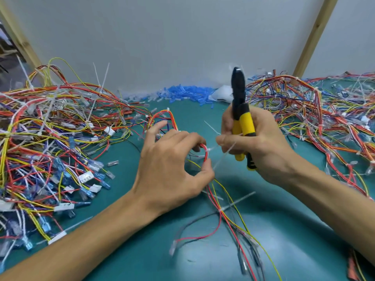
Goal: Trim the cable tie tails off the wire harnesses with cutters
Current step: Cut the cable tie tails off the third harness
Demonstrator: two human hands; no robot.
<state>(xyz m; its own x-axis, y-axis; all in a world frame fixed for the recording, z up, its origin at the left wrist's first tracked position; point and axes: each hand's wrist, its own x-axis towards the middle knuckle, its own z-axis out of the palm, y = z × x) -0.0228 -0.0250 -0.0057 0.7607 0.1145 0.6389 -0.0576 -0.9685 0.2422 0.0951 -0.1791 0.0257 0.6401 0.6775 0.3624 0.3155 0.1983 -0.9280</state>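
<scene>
A bundle of thin red and yellow wires (205, 159) is pinched between the thumb and curled fingers of the left hand (172, 165) above a teal table mat (284, 230). A white plastic cable tie (209, 149) is seen around the bundle, its translucent tail (222, 158) slanting beside the right hand (257, 142). Yellow-handled cutters with a black head (239, 102) are gripped in that hand, head pointed upward. A tangled heap of multicoloured harnesses (50, 128) is spread on the left and another heap (324, 118) on the right. Small blue plastic sleeves (182, 94) are piled along the grey wall panel (162, 37).
</scene>
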